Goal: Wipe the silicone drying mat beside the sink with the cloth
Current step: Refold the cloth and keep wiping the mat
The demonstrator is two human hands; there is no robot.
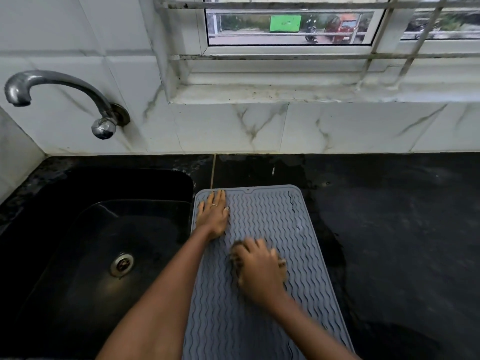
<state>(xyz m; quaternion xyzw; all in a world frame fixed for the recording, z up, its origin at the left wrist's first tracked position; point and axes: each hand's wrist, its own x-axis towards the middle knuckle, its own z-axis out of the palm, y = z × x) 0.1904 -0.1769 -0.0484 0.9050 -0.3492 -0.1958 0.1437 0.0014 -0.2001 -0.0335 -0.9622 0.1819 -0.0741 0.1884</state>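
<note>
Left hand [213, 216] flat, grip open, pinning grey mat [272, 224] on dark bench [389, 216], right hand [259, 271] grip closed on blurred cloth [237, 255], mid-mat

Drying mat [272, 294] lies on the tabletop [389, 229], just right of the sink [91, 255]. Tap [59, 92] on the wall behind the sink, window [288, 27] behind the mat, higher up. My left grip [213, 216] lies flat on the mat's far left corner. My right grip [259, 271] is mid-mat, nearer me, on top of the cloth [237, 257], which sits on the mat.
</note>
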